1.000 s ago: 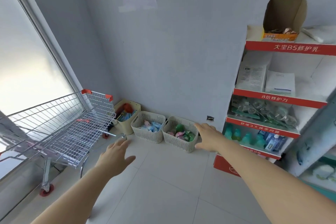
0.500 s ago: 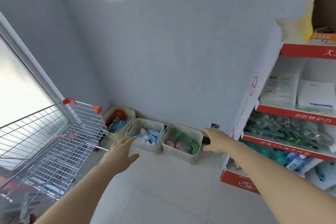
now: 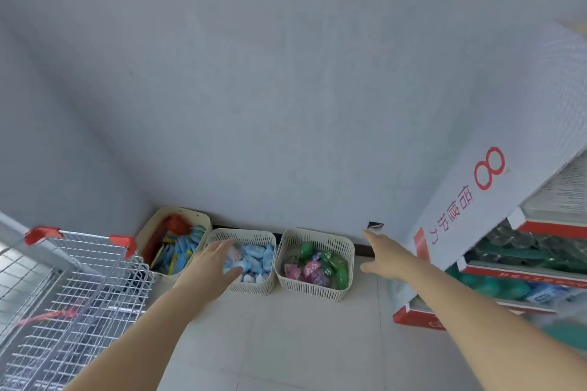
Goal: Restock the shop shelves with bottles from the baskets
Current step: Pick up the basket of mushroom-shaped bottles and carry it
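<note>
Three cream baskets stand in a row on the floor against the wall. The right basket (image 3: 314,289) holds green and pink bottles (image 3: 314,265). The middle basket (image 3: 254,287) holds light blue packs (image 3: 255,259). The left basket (image 3: 203,220) holds red and blue packets. My left hand (image 3: 209,267) reaches out, fingers apart, in front of the middle basket and holds nothing. My right hand (image 3: 386,255) stretches out empty, fingers apart, between the right basket and the shelf unit (image 3: 460,209), whose shelves carry green bottles (image 3: 508,246).
A wire shopping cart (image 3: 73,292) with red handle ends stands at the left, close to the left basket. The red and white shelf unit fills the right side. Pale tiled floor (image 3: 286,336) lies between my arms.
The view has moved closer to the baskets and tilted down. Both hands have reached further forward, the left one now in front of the middle basket.
</note>
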